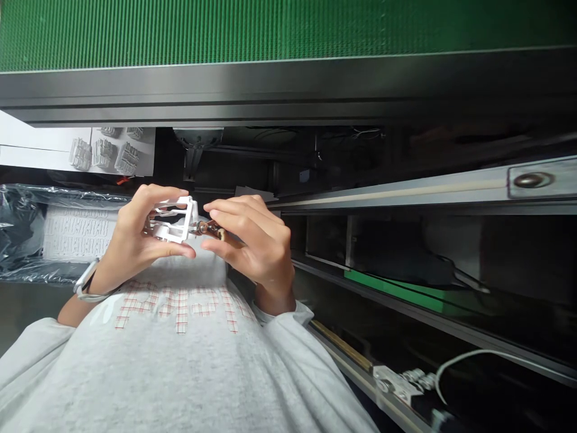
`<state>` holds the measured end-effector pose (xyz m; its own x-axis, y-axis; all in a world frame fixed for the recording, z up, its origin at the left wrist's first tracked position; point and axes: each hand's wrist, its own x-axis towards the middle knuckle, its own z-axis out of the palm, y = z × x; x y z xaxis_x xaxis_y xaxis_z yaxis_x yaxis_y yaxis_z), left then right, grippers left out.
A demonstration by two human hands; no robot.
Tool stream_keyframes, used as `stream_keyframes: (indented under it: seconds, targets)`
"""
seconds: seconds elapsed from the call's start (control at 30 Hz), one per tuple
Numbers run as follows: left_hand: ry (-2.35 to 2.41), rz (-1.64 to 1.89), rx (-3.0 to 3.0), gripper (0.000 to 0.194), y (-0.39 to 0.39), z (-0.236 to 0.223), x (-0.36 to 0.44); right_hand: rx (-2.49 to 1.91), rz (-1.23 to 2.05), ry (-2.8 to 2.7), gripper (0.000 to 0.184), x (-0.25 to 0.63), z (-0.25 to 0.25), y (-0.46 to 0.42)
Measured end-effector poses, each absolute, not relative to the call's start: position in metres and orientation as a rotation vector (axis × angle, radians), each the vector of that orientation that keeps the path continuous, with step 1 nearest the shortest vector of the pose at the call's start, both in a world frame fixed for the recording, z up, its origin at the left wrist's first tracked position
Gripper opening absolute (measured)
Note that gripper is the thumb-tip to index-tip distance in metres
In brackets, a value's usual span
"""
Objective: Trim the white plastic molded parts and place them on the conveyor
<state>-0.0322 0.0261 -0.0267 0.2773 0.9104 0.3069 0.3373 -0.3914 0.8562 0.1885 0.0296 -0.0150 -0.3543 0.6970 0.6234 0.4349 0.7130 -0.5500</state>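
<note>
My left hand (139, 225) is curled around a white plastic frame (184, 225), its thumb below and fingers above. The frame has thin open bars and is held in front of my chest. Close to its right side, my right hand (255, 240) is closed on a small dark metal tool with brownish parts (211, 228). The tool's left end meets or nearly meets the frame's edge; I cannot tell whether they touch. Most of the tool is hidden in the right palm, so its exact kind is unclear.
A green ribbed conveyor belt (225, 30) with a metal edge (270, 90) runs across the top. Bundled white parts (103, 153) lie on a white surface at left. Below them, a plastic-lined box (27, 234) holds rows of white parts (76, 234). Metal rails (406, 189) stand at right.
</note>
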Motion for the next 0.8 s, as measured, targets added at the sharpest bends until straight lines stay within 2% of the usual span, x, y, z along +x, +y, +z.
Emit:
stream_keyframes:
  seconds: [0.57,0.8]
  targets:
    - [1.261,1.102,1.963,0.057,0.033,-0.021,-0.037,-0.899,0.327,-1.965,0.016,0.175,-0.017,0.036]
    - [1.345,1.089,1.964,0.059,0.033,-0.02,-0.038,-0.951,0.31,-1.946,0.011,0.17,-0.016,0.036]
